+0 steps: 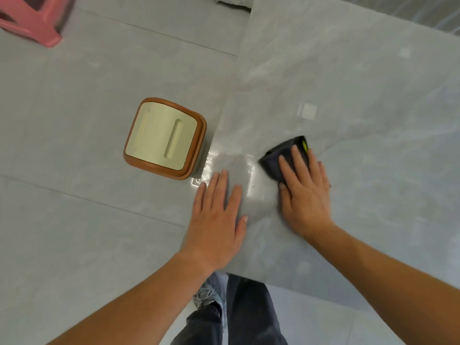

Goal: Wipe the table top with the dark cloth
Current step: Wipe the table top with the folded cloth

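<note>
The right hand [306,192] lies flat on the dark cloth [280,156], fingers straight and spread, pressing it against the glossy grey table top [348,95] near the table's left edge; the cloth is bunched under the fingers and shows a small yellow-green tag at its far end. The left hand [216,220] rests palm-down with extended fingers on the same surface, right at the table's left edge, apart from the cloth and gripping nothing. On the tiled floor [74,220] just beside the table stands a brown-rimmed stool [161,138] with a beige seat, and a pink plastic stool [32,21] stands well apart at the far left.
</note>
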Tool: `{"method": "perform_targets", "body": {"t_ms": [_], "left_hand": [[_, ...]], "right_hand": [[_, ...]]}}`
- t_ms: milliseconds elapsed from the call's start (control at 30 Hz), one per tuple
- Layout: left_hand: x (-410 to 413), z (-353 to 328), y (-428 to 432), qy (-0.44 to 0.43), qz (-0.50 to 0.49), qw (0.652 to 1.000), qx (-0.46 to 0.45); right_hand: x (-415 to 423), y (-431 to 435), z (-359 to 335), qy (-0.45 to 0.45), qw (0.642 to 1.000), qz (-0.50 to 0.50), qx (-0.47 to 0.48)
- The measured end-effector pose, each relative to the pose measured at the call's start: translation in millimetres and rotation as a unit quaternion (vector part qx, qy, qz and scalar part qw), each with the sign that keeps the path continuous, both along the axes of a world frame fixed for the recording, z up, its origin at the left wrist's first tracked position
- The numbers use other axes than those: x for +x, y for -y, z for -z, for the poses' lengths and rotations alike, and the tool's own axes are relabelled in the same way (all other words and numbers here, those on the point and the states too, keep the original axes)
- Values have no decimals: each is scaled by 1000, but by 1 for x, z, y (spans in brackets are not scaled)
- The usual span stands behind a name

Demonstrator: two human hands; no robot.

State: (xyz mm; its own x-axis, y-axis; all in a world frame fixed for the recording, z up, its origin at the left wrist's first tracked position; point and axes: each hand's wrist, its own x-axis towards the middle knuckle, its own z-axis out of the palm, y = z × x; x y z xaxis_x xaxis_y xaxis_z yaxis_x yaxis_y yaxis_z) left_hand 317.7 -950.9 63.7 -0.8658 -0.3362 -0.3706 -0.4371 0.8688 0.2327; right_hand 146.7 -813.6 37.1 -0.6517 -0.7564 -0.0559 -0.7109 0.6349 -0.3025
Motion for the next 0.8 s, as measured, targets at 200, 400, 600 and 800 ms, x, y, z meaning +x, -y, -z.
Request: {"method": "perform_targets", "body": {"t_ms": [200,400,600,800], "left_hand": [[30,4,-3,5,1,1000,14],[38,8,4,0,20,1000,18],[40,1,1,4,11,1000,18],[45,5,3,2,26,1000,10]], "right_hand": [[-34,54,-2,-7,993,-114,-1],[-21,121,1,-13,997,-74,-9],[-17,67,7,-34,935,-354,20],[-20,88,2,-1,999,-29,-15]]}}
